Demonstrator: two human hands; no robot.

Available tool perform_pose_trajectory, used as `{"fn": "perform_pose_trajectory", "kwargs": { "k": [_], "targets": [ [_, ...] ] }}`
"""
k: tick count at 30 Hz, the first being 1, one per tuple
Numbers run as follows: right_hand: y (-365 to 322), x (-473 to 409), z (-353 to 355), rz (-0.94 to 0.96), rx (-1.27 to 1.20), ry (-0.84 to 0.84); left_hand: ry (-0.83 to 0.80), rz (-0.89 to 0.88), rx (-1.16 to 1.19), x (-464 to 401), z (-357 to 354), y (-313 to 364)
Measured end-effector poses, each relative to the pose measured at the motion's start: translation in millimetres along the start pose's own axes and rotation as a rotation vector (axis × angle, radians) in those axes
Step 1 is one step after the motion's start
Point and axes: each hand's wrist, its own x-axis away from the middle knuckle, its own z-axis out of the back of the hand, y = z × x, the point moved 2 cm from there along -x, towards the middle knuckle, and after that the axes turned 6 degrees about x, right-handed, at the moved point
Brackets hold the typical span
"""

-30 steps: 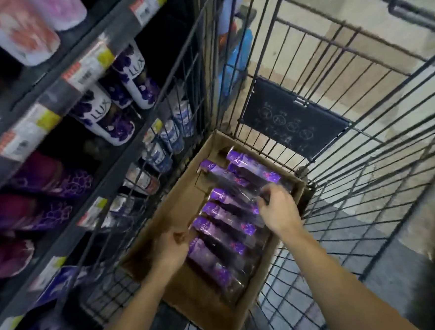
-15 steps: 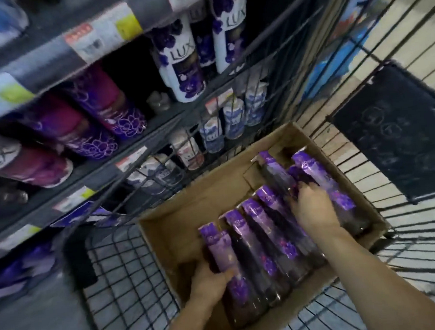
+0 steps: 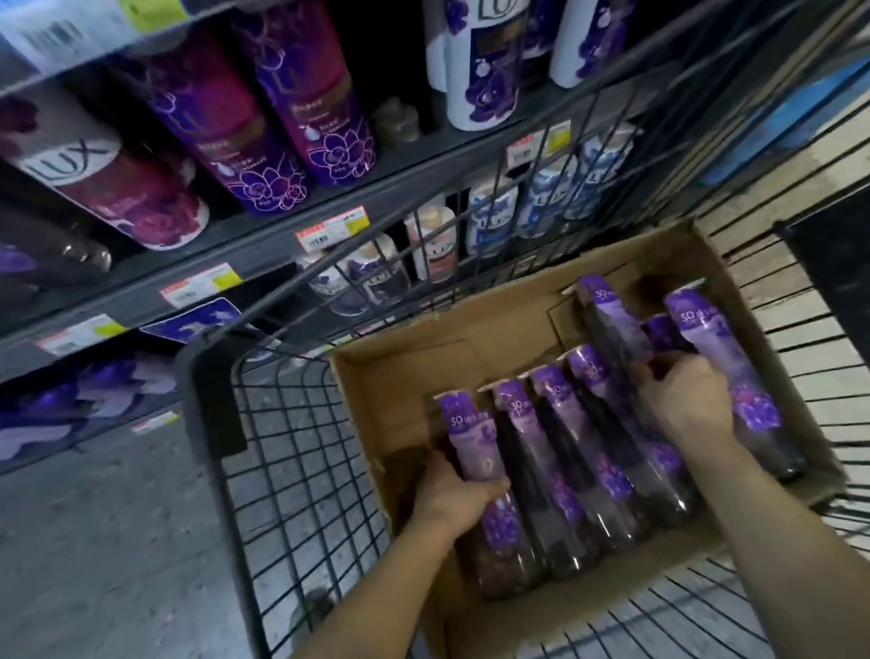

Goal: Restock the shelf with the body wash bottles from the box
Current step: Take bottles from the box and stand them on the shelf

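An open cardboard box lies in a wire cart and holds several dark body wash bottles with purple labels, side by side. My left hand is wrapped around the leftmost bottle at its middle. My right hand is closed over a bottle further right in the row, its fingers curled around the body; another bottle lies just to the right of that hand. The shelf rises to the left and ahead.
The black wire cart surrounds the box, with its high side between box and shelf. Shelf tiers carry upright Lux bottles in purple, white and blue, with price tags along the edges. Grey floor lies at lower left.
The view has swung left and closer to the shelf. Both hands have stayed in the box, and the left hand has closed more firmly around the leftmost bottle.
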Motion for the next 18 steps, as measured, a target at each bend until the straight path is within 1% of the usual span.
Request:
{"fn": "perform_pose_trajectory", "kwargs": {
  "k": [5, 9, 13, 15, 18],
  "targets": [
    [5, -3, -1, -0.039, 0.021, -0.112, 0.010, -0.015, -0.078, -5, -3, 3],
    [-1, -10, 8, -0.060, -0.055, -0.206, -0.007, -0.026, -0.088, -7, -2, 4],
    [-1, -8, 1, -0.076, -0.117, -0.326, -0.043, -0.014, -0.055, -5, 0, 5],
    [-3, 0, -1, -0.061, -0.219, -0.329, -0.056, -0.011, -0.012, -4, 0, 6],
    [-2, 15, -5, -0.070, -0.348, -0.280, -0.068, 0.001, -0.007, 1, -2, 8]
  ]
}}
